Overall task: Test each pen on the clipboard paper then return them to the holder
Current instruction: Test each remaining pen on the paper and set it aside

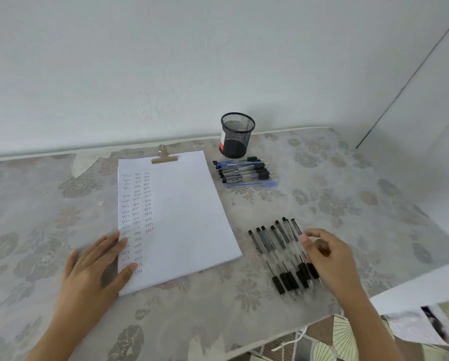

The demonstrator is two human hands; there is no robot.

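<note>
A white sheet on a clipboard (181, 214) lies mid-table, held by a brass clip (163, 156), with three columns of small pen marks down its left side. My left hand (95, 264) lies flat on the sheet's lower left corner, fingers apart. A black mesh pen holder (236, 135) stands behind the sheet, and no pens show in it. Several pens (244, 170) lie in a row just in front of the holder. Another row of several black-grip pens (278, 254) lies at the right. My right hand (327, 259) hovers over that row's right end, fingers curled at a pen, holding nothing that I can see.
The table carries a grey floral cloth (348, 194). A white wall runs along the back edge. The table's right edge (413, 280) drops off near my right arm, with paper and a patterned floor below.
</note>
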